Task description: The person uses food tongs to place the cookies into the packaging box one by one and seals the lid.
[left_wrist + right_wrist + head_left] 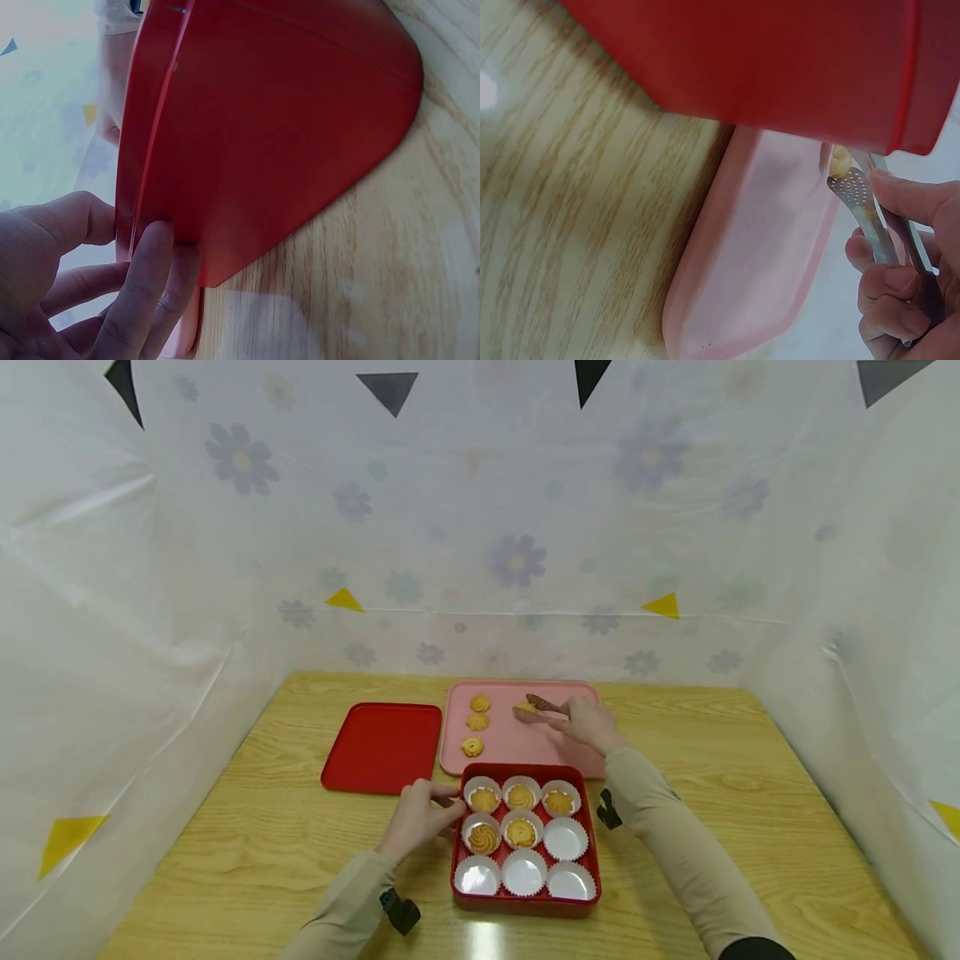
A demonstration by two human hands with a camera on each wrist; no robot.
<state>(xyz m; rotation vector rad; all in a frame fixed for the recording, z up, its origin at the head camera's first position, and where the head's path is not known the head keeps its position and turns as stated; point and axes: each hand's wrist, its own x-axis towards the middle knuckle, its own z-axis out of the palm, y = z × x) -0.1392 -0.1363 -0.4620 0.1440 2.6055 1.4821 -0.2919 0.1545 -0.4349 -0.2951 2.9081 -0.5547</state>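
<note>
My right hand grips metal tongs with perforated ends over the pink tray. Between those ends sits a piped butter cookie, low over the tray or on it; I cannot tell which. At the far left part of the near red box, my left hand touches the outer wall and rim with extended fingers. White paper cups line the box in rows. Several hold cookies, in the back row and the middle row; the others show bare white bottoms.
Three more cookies lie in a column on the tray's left side. A flat red lid rests on the wooden table left of the tray. White flowered sheeting hangs behind and at both sides.
</note>
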